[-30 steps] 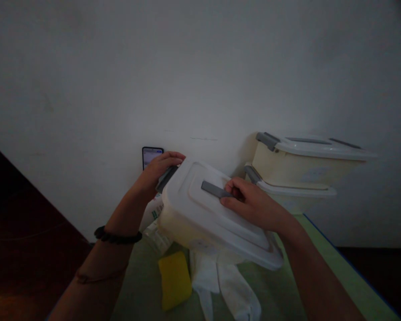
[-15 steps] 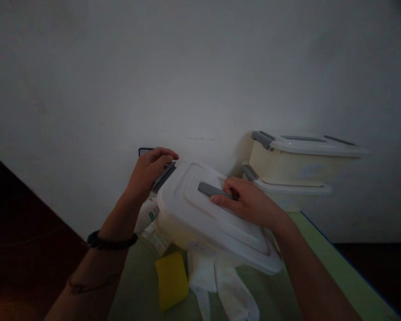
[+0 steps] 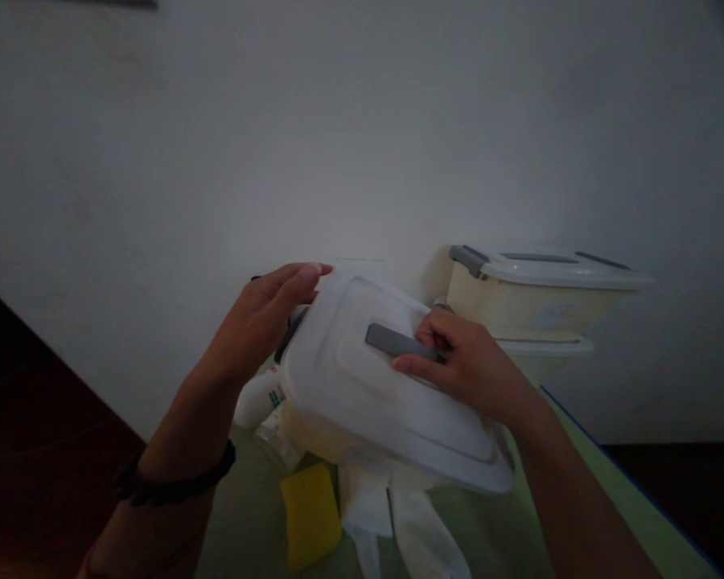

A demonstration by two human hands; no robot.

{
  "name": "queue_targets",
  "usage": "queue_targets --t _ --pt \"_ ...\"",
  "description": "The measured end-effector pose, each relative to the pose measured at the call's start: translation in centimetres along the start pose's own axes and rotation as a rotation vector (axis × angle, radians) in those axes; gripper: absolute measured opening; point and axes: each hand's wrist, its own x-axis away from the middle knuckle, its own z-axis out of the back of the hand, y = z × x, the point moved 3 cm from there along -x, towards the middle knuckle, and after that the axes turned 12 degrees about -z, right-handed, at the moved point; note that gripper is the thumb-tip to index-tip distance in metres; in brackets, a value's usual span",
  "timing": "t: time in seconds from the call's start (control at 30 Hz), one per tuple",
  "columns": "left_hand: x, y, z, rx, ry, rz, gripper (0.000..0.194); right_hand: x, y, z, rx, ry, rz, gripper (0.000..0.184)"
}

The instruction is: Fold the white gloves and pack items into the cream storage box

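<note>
A cream storage box (image 3: 314,430) with a white lid (image 3: 350,386) stands at an angle in the middle of the table. My right hand (image 3: 458,354) is closed around the grey handle (image 3: 392,339) on top of the lid. At the lid's far left corner, my left hand (image 3: 265,318) has its fingers stretched out along the edge, over a dark grey latch (image 3: 290,334) that it partly hides. Whether those fingertips press on the lid I cannot tell. The inside of the box is hidden.
A yellow sponge (image 3: 310,515) and white gloves (image 3: 398,523) lie in front of the box. Left of it are a white bottle (image 3: 259,400) and a clear container (image 3: 277,438). Two stacked lidded boxes (image 3: 543,301) stand against the wall on the right. The green table (image 3: 585,458) has a blue edge.
The lid's left end sits higher, with my right hand still on the handle. My left hand has moved slightly up, its fingers straighter along the corner.
</note>
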Motion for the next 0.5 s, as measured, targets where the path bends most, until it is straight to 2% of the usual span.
queue_targets --t 0.03,0.13,0.27,0.37,0.5 --pt "0.1 0.3 -0.1 0.043 0.004 0.019 0.033 0.1 -0.5 0.0 0.011 0.023 0.024 0.043" --pt "0.1 0.5 -0.4 0.193 -0.018 0.121 0.048 0.4 -1.4 0.0 0.010 0.089 0.078 0.038" --pt "-0.3 0.1 0.2 0.276 0.173 0.194 0.048 0.7 -1.3 0.8 -0.041 0.225 0.064 0.022" --pt "-0.5 0.0 0.4 0.309 0.260 0.185 0.040 1.0 -0.6 1.6 0.039 0.339 0.046 0.029" --pt "-0.4 0.3 0.5 0.329 0.310 0.149 0.025 1.0 0.7 2.4 0.095 0.470 -0.063 0.049"
